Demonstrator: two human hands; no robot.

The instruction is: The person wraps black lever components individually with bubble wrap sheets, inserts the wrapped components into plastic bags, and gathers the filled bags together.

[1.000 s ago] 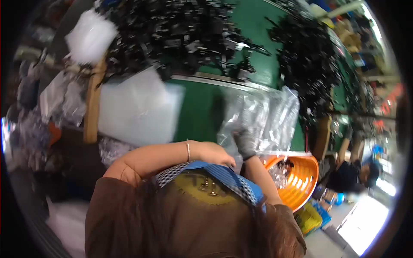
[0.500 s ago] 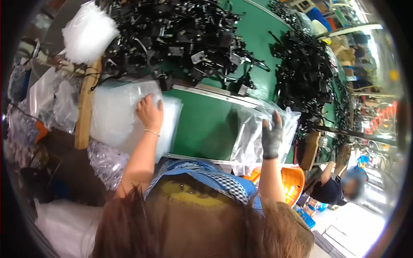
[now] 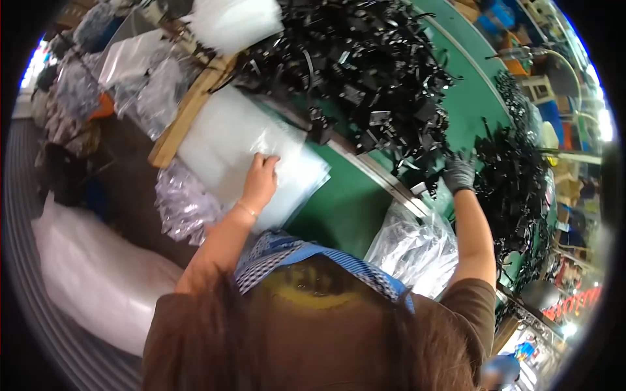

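Note:
My bare left hand (image 3: 262,181) is on the stack of translucent plastic sheets (image 3: 228,133), its fingers pinched together at the top sheet. My right hand (image 3: 459,172), in a grey glove, reaches to the right edge of the big heap of black cabled parts (image 3: 365,78). Its fingertips are among dark parts, and whether they grip one is unclear. Just below that hand, clear plastic bags (image 3: 417,251) lie on the green table (image 3: 345,205), partly behind my right forearm.
A metal rail (image 3: 372,163) crosses the table. A wooden bar (image 3: 192,111) stands left of the sheets, with a white foam bundle (image 3: 235,23) above. Another black heap (image 3: 515,189) is at right. A large pale bag (image 3: 104,277) lies lower left.
The view has turned. My right hand has left the clear bags and reached forward to the black parts. My left hand, first near my body, went to the sheets, and its fingers have since drawn together.

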